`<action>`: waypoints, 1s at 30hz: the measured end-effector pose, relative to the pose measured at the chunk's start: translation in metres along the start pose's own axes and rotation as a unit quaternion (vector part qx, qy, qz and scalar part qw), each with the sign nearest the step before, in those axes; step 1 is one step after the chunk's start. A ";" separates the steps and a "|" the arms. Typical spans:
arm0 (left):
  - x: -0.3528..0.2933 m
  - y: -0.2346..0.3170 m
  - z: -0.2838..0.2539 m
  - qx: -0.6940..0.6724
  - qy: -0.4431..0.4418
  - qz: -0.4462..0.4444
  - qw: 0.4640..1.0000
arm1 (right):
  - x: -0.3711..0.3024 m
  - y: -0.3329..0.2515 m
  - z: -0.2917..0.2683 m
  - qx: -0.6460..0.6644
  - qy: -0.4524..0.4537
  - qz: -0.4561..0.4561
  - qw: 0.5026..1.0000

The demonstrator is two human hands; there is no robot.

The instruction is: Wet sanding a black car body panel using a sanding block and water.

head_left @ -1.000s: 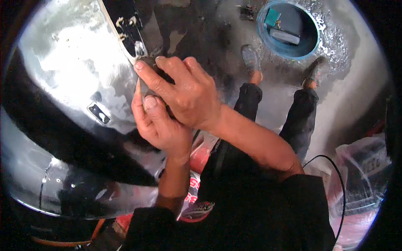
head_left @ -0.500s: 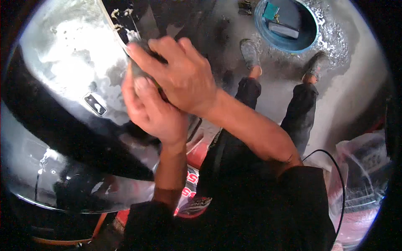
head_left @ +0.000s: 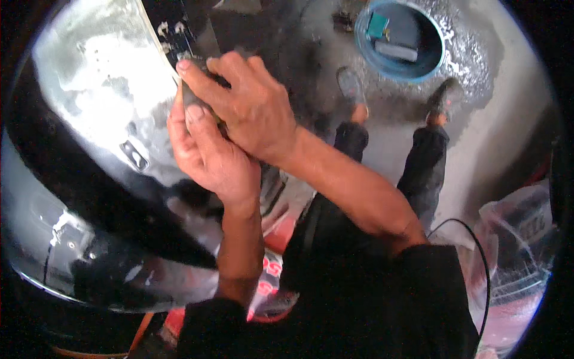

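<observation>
Overlapping hands, blue tub, grey block inside

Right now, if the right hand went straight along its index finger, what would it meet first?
The right hand would likely meet the black strip beside the glossy panel; depth is unclear.

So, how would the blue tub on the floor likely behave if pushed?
The blue tub would probably slide, as the floor beside it looks wet. It seems unlikely to tip, being wide and upright. The grey block and green piece inside may shift, since nothing visible holds them.
</observation>
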State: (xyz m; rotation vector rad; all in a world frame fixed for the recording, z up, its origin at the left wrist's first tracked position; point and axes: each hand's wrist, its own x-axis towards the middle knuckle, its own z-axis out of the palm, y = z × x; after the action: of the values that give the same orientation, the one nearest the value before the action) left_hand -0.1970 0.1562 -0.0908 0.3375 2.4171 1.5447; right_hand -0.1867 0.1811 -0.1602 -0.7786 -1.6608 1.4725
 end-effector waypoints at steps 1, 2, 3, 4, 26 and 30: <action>-0.005 -0.006 -0.003 -0.002 -0.004 -0.001 1.000 | -0.005 0.001 -0.001 -0.004 0.002 0.000 1.000; -0.002 -0.010 -0.003 0.011 -0.008 0.020 1.000 | -0.003 0.003 0.004 -0.010 0.014 -0.003 1.000; 0.004 -0.012 -0.001 0.025 -0.012 0.040 0.999 | 0.001 0.005 0.008 -0.017 0.027 -0.006 0.999; 0.023 -0.017 0.002 0.023 -0.013 0.048 0.998 | 0.007 0.007 0.013 -0.023 0.039 -0.009 0.999; -0.015 -0.015 -0.028 0.046 0.014 -0.015 0.999 | -0.015 -0.005 0.004 -0.040 -0.013 -0.023 0.999; -0.007 -0.008 -0.020 0.031 -0.005 -0.019 0.999 | -0.007 -0.001 0.006 -0.025 -0.005 -0.032 0.999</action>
State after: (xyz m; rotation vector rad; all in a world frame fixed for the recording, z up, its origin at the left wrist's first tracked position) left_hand -0.1973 0.1330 -0.0894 0.3078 2.4524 1.4524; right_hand -0.1882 0.1723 -0.1609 -0.7379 -1.7199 1.3977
